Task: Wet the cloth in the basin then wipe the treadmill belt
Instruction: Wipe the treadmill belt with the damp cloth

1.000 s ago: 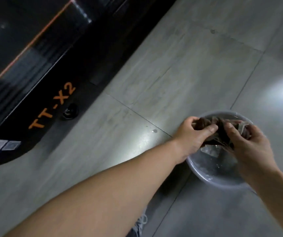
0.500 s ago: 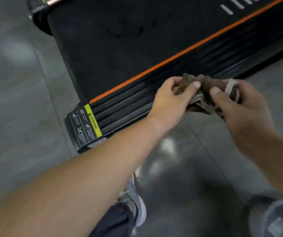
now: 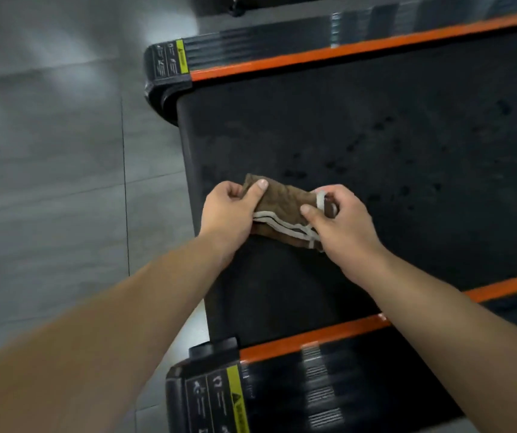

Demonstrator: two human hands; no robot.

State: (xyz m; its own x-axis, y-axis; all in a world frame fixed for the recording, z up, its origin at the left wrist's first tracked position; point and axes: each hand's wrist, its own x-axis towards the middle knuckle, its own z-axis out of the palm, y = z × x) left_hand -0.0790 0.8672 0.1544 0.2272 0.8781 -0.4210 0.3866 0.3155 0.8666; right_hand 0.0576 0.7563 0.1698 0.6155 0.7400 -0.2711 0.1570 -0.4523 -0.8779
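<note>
A brown cloth (image 3: pixel 282 207) with white stripes is stretched between both hands over the rear end of the black treadmill belt (image 3: pixel 391 135). My left hand (image 3: pixel 229 214) pinches its left edge with thumb on top. My right hand (image 3: pixel 341 223) grips its right edge, thumb pressing the fabric. I cannot tell whether the cloth touches the belt or hovers just above it. Dark wet spots dot the belt beyond the cloth. The basin is out of view.
Orange strips line both sides of the belt, with black ribbed side rails: the far rail (image 3: pixel 282 48) and the near rail (image 3: pixel 344 385). Yellow warning labels (image 3: pixel 235 398) sit on the rail ends. Grey tiled floor (image 3: pixel 47 182) lies to the left.
Both hands lifted the cloth out of the basin, carried it across the near side rail, and now hold it spread over the belt. The view swung from the floor to the treadmill.
</note>
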